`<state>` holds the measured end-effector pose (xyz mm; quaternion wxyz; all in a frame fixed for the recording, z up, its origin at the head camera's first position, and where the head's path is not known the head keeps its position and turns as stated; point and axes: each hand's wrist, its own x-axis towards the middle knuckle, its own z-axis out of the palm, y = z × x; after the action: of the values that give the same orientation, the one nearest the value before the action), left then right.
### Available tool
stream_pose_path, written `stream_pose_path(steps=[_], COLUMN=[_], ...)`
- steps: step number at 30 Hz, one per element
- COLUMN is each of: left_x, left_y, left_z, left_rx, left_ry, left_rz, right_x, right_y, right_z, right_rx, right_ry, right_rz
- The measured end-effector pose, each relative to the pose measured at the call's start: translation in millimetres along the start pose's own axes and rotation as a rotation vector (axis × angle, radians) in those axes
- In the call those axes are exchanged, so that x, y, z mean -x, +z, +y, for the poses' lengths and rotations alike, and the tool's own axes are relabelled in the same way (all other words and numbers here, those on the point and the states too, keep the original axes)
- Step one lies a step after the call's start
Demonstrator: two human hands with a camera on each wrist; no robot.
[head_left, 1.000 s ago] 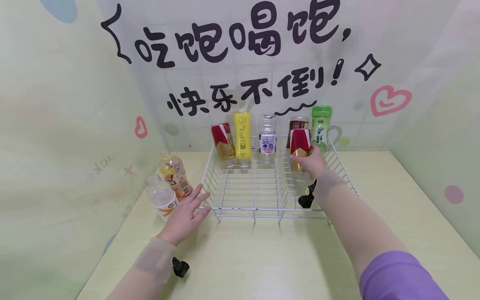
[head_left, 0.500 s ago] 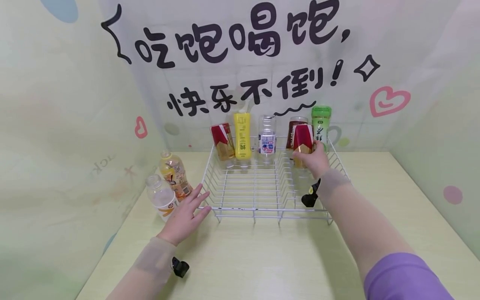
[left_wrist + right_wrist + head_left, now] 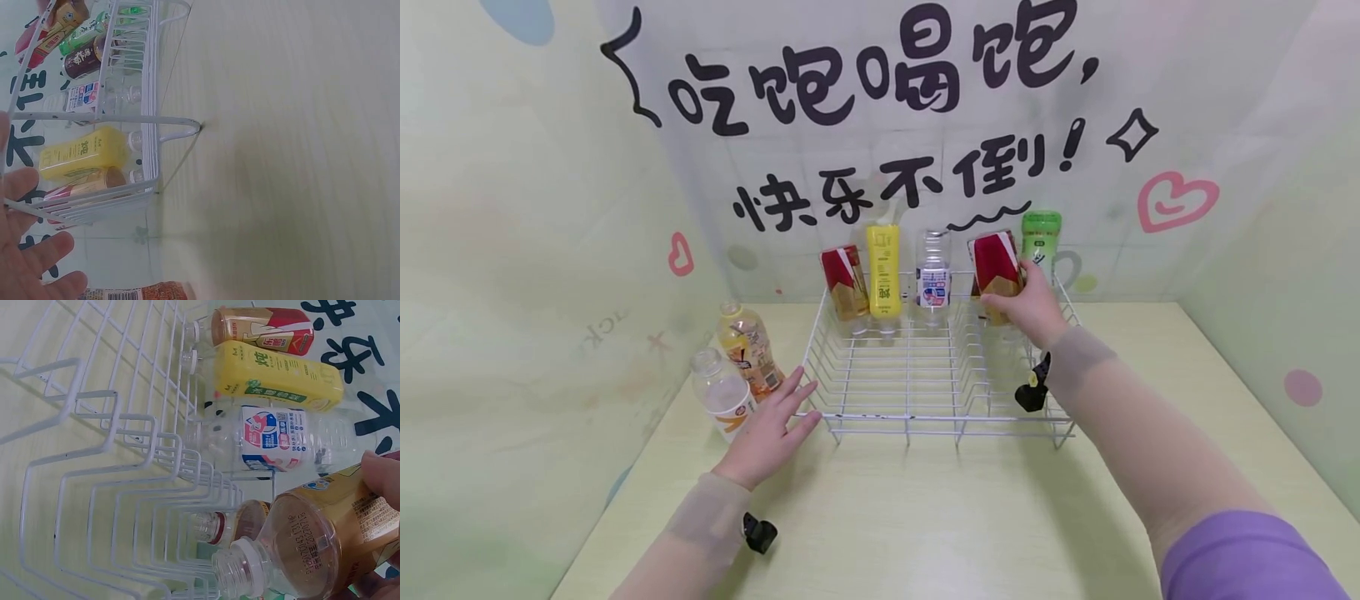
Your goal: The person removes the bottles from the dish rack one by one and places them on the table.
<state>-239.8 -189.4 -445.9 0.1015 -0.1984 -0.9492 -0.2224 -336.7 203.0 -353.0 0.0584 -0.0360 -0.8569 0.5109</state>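
My right hand (image 3: 1036, 307) grips a red-and-gold plastic bottle (image 3: 997, 262) neck down above the right part of the white wire rack (image 3: 865, 417). In the right wrist view, its uncapped neck (image 3: 240, 570) is over the wires, not visibly between them. A dark brown bottle (image 3: 84, 57) is mostly hidden behind it in the head view. Beside it leans a green bottle (image 3: 1040, 237). At the rack's back left stand another red-and-gold bottle (image 3: 844, 279), a yellow bottle (image 3: 884, 271) and a clear labelled bottle (image 3: 934, 283), all neck down. My left hand (image 3: 767, 437) rests with spread fingers at the rack's front left corner.
Two upright bottles stand on the table left of the rack: one with an orange-yellow label (image 3: 748, 354), one clear with a white label (image 3: 722, 398). A printed wall sheet (image 3: 880, 125) rises behind the rack. The pale table (image 3: 910, 517) extends in front.
My right hand has raised the red-and-gold bottle and shifted it toward the rack's back, where it now covers the brown bottle and tilts slightly. The left hand has stayed put.
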Motion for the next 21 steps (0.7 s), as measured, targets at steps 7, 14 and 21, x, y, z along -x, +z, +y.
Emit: stream_pose_path(steps=[7,14,21], left_x=[0.3,-2.4,-16.9], left_y=[-2.9,-10.6,-27.0], left_z=[0.9,7.6,29.6], left_rx=[-0.013,-0.026,-0.021], left_ry=[0.003,0.038,0.072], left_rz=[-0.011,0.022,0.013], right_x=[4.0,6.6,12.3], right_y=[-6.3,-10.9,-10.3], right_z=[-6.8,-9.7,-13.1], right_rx=[0.128,0.303,0.463], right_ry=[-0.101,-0.228,-0.309], right_rz=[-0.031,-0.024,0.0])
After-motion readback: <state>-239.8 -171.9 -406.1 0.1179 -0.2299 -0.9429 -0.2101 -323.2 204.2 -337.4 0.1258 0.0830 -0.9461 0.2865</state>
